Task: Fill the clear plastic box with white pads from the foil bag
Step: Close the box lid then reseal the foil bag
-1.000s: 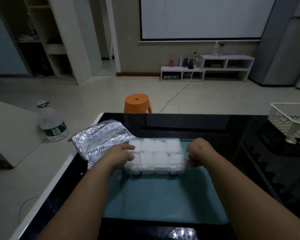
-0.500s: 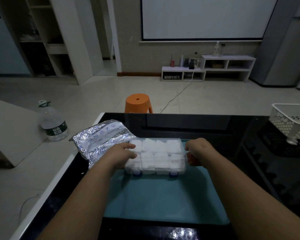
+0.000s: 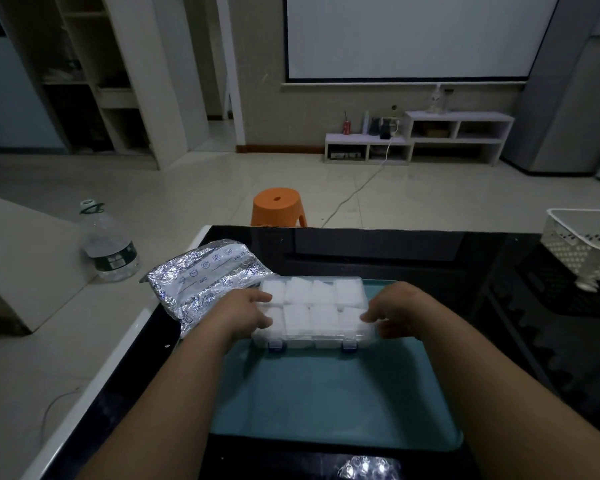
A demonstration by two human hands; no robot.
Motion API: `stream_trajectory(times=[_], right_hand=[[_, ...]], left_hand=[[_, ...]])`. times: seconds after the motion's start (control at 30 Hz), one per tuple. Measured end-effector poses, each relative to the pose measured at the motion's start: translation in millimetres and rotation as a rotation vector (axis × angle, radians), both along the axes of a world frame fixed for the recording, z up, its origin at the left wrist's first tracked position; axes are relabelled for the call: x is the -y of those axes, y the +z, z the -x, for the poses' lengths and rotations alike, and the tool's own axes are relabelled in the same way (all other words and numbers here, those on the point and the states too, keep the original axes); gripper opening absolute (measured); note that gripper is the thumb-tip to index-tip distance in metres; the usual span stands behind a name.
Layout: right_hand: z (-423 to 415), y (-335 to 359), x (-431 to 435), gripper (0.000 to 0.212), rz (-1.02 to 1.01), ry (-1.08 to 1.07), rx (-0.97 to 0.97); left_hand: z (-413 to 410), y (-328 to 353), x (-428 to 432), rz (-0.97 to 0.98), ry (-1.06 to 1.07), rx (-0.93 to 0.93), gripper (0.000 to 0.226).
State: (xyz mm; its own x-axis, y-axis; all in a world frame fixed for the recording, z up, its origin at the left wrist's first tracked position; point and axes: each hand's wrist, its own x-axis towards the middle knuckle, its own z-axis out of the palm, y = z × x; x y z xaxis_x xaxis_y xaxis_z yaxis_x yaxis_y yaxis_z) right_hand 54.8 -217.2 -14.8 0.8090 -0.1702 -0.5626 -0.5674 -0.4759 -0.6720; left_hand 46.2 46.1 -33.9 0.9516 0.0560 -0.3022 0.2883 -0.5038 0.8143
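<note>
Left hand (image 3: 245, 311) and right hand (image 3: 397, 311) each grip an end of the lidded, pad-filled box (image 3: 314, 311) on the tray (image 3: 326, 393).

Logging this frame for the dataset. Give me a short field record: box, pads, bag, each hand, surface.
box: clear plastic box, lid down, two blue latches on the near side, lying flat on the tray
pads: white pads fill the box in two rows
bag: foil bag, crumpled, left of the box, partly off the tray
left hand: left hand on the box's left end, grip on its edge
right hand: right hand on the box's right end, fingers on the lid
surface: teal tray on a black table
</note>
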Motion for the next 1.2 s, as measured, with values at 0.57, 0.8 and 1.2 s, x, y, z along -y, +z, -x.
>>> stream_trajectory(times=[0.57,0.8,1.2], right_hand=[[6.9,15.6,-26.5,0.024,0.461,0.304,-0.081],[27.8,17.9,-32.9,0.05,0.716,0.532,0.088],[61.0,-33.4,-50.0,0.076,0.625,0.323,0.268]], left_hand=[[5.7,2.7,0.1,-0.484,-0.192,0.117,0.052],[19.2,1.7,9.7,-0.543,-0.241,0.122,0.051],[43.2,-28.0,40.5,-0.812,-0.255,0.204,0.079]])
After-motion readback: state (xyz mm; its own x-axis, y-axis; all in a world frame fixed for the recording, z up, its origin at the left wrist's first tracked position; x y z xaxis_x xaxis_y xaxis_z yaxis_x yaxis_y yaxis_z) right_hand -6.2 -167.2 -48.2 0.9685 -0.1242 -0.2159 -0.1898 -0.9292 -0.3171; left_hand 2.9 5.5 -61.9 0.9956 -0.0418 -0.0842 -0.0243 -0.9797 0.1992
